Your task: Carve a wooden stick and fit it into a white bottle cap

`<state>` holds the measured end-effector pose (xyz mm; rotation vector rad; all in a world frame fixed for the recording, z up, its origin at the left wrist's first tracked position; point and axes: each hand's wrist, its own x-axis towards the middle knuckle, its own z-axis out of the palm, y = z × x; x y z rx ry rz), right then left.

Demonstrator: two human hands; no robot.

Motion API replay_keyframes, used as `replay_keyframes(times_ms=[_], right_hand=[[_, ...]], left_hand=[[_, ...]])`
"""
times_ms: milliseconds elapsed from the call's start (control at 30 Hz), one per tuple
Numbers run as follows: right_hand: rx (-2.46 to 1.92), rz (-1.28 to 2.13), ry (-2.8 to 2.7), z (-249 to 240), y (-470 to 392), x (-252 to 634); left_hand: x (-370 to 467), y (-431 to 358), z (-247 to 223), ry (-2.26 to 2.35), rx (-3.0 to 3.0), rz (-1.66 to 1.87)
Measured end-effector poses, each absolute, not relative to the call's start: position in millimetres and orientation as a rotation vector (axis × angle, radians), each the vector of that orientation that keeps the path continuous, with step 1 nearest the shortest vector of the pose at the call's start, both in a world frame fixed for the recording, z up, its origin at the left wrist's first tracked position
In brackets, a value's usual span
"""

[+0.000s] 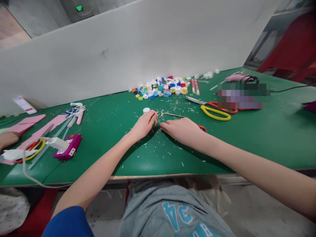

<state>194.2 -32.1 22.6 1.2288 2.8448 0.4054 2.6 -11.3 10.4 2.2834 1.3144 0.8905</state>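
2 nearly meeting, low over the green table (98, 141): L hand (144, 125) & R hand (181, 130), small gap btwn. L forearm (108, 161) runs up diag. from lower L, out of a blue sleeve (69, 223), wrist bent a bit, back of hand up. R forearm (247, 158) comes in long & fairly straight from the R edge, palm down, knuckles up. L fingers curled in & bunched at the tips, thin tan sliver (155, 122) right by them; can't tell if it's gripped. R fingers curled under, pointing at the L hand; can't tell if they're clamped on anything. Slim dark rod (174, 115) lies just beyond the R hand, far end partly hidden; red loop (202, 128) pokes out by the R wrist. Pale shavings (170, 153) all over the table, in front of, btwn & beyond both hands. White cap (146, 110) just behind L knuckles. Beyond: mixed-color bottle caps (160, 88) heaped near the white partition (138, 49), yellow/red scissors (214, 113) open, R of the caps. Far L, co-worker's hand (8, 140) by pink sheets (32, 120).
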Motion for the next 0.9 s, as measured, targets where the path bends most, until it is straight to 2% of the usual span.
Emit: replay_keyframes(times_ms=[900], right_hand=[[1.21,0.456,2.82,25.9,-38.9,192.7]], left_hand=[[2.0,-11.5,9.6,1.338,2.359,0.883]])
